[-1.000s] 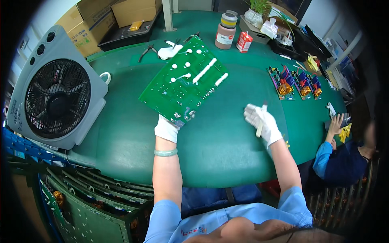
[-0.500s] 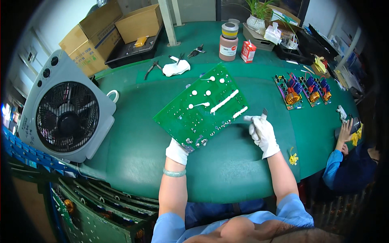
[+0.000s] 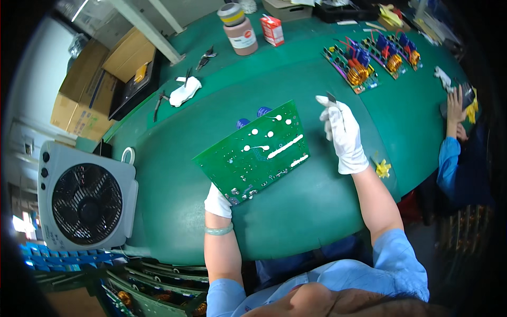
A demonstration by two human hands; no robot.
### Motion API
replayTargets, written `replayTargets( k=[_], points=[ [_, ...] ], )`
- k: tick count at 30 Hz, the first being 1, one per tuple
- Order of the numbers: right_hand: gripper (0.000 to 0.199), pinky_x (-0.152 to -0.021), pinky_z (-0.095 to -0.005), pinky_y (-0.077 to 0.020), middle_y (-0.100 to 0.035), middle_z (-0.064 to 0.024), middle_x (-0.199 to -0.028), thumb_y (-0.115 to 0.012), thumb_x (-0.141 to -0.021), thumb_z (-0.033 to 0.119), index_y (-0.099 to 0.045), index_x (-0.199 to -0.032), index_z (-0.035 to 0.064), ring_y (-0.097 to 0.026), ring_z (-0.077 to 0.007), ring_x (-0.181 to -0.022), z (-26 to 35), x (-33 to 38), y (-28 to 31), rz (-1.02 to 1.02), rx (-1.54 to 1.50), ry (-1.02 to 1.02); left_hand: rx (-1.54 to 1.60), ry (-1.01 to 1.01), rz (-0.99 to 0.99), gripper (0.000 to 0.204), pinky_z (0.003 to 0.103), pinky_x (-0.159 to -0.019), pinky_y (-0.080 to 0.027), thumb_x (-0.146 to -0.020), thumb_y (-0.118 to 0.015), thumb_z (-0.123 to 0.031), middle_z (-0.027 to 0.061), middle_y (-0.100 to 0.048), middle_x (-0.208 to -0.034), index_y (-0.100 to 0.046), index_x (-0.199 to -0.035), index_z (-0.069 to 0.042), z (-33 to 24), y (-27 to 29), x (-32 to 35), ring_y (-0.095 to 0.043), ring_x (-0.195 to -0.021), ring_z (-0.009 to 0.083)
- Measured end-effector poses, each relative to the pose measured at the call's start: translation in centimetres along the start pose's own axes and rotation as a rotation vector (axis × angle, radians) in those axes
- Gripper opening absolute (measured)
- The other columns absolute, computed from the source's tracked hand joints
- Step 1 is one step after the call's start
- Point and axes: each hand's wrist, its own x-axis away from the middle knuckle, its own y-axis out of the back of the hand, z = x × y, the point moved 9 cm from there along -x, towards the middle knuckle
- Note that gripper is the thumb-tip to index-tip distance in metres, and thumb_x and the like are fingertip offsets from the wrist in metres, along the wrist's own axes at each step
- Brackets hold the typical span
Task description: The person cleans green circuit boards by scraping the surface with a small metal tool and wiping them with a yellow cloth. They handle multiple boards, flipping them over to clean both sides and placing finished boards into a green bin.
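A green circuit board (image 3: 259,153) is tilted up over the table, its soldered underside facing me, with white sealant blobs and two white strips on it. My left hand (image 3: 218,202), in a white glove, grips its lower left corner; the fingers behind the board are hidden. Blue round components (image 3: 243,123) peek out past the board's far edge. To the right of the board, apart from it, my gloved right hand (image 3: 344,134) is closed around a small flat grey metal tool (image 3: 331,98), its tip sticking up past the fingers. The tool's exact kind is unclear.
A grey box fan (image 3: 90,201) stands at left. Pliers (image 3: 158,105), a white cloth (image 3: 186,92), a pinkish jar (image 3: 242,38) and a red carton (image 3: 272,30) lie far off. Several component-laden boards (image 3: 354,68) sit far right, near a co-worker's hand (image 3: 455,111).
The whole view has swung, shifting the table's things. My right hand has turned more upright and moved slightly farther from the board's edge. The left hand still holds the board.
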Motion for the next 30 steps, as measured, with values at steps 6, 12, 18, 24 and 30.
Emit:
replayTargets(
  k=[6,12,18,24,30],
  points=[
    [0.033,-0.056,-0.0305,-0.0544,-0.069,-0.0067,-0.080,-0.066,-0.087,0.004,-0.069,-0.119,0.0078,-0.068,-0.0205,-0.064,7.7,1.7,-2.4,0.096,0.504,0.441,-0.085,0.022,-0.052,0.042,0.042,-0.090,-0.059,-0.105,-0.042,-0.028,0.0172,-0.060,-0.131,-0.053,-0.136,-0.002,0.6,-0.8,0.0,-0.065,-0.111,0.0273],
    [0.024,-0.051,-0.0315,-0.0499,-0.069,-0.0062,-0.083,-0.074,-0.081,0.010,-0.071,-0.105,0.0083,-0.065,-0.0207,-0.061,7.5,2.9,-3.7,0.077,0.565,0.528,-0.070,-0.008,-0.085,0.042,0.042,-0.089,-0.059,-0.105,-0.042,-0.028,0.0163,-0.060,-0.131,-0.052,-0.136,-0.002,0.4,-1.3,0.4,-0.065,-0.111,0.0267],
    [0.026,-0.049,-0.0304,-0.0489,-0.066,-0.0048,-0.082,-0.074,-0.081,0.015,-0.070,-0.107,0.0098,-0.065,-0.0190,-0.061,6.6,3.2,-4.6,0.095,0.656,0.555,-0.085,-0.022,-0.107,0.042,0.042,-0.090,-0.059,-0.106,-0.041,-0.028,0.0159,-0.060,-0.132,-0.051,-0.137,-0.002,0.4,-0.6,0.4,-0.065,-0.111,0.0267],
    [0.026,-0.049,-0.0304,-0.0494,-0.067,-0.0057,-0.083,-0.073,-0.083,0.015,-0.070,-0.107,0.0087,-0.065,-0.0193,-0.061,6.3,3.2,-5.0,0.119,0.659,0.544,-0.146,-0.033,-0.125,0.047,0.044,-0.094,-0.057,-0.105,-0.042,-0.033,0.0166,-0.056,-0.137,-0.047,-0.141,-0.004,0.4,0.0,0.2,-0.062,-0.117,0.0294],
    [0.025,-0.048,-0.0304,-0.0485,-0.066,-0.0058,-0.082,-0.073,-0.084,0.017,-0.070,-0.107,0.0087,-0.065,-0.0195,-0.060,6.0,3.3,-5.1,0.114,0.637,0.544,-0.173,-0.026,-0.120,0.050,0.047,-0.097,-0.055,-0.105,-0.043,-0.036,0.0172,-0.054,-0.139,-0.046,-0.144,-0.005,0.4,1.0,0.3,-0.059,-0.121,0.0311]
  ],
)
